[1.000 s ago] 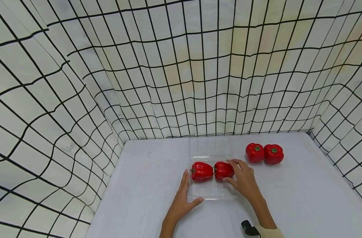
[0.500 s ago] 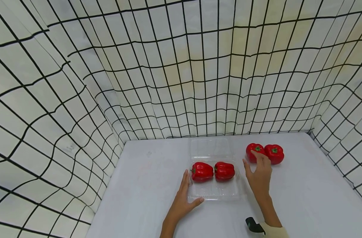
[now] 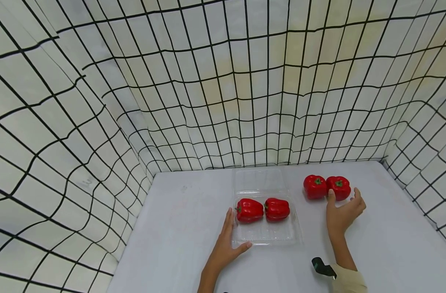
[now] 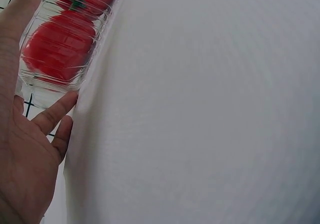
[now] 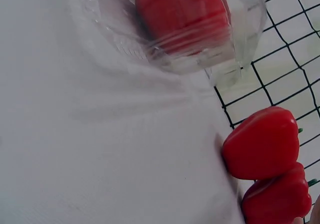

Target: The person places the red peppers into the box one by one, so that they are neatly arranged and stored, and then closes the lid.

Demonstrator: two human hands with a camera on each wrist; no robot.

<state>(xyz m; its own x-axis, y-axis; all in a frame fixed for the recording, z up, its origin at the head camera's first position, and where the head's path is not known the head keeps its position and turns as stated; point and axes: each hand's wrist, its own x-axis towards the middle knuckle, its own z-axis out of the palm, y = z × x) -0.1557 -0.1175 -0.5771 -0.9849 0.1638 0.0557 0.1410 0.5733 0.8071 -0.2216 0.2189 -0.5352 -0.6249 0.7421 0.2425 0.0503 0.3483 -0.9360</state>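
Note:
A clear plastic clamshell container (image 3: 263, 236) lies with its lid folded back; two red bell peppers (image 3: 250, 211) rest on their sides in it. My left hand (image 3: 223, 249) has straight fingers along the container's left side, thumb spread by the front corner; the left wrist view shows the fingers (image 4: 56, 113) at the container's end. Two more red bell peppers stand side by side on the right, stems up. My right hand (image 3: 343, 213) is at the right-hand one (image 3: 339, 187), thumb at its near left, fingers beyond its right side; the right wrist view shows little of this hand.
The other loose pepper (image 3: 314, 188) stands against the one by my right hand. A white table (image 3: 179, 228) bears everything. Black netting (image 3: 259, 101) over white walls rises behind the table and at both sides. A dark device (image 3: 322, 267) sits by the right sleeve.
My right hand has left the right pepper in the container and moved right to the farther loose pepper. The left hand has stayed at the container.

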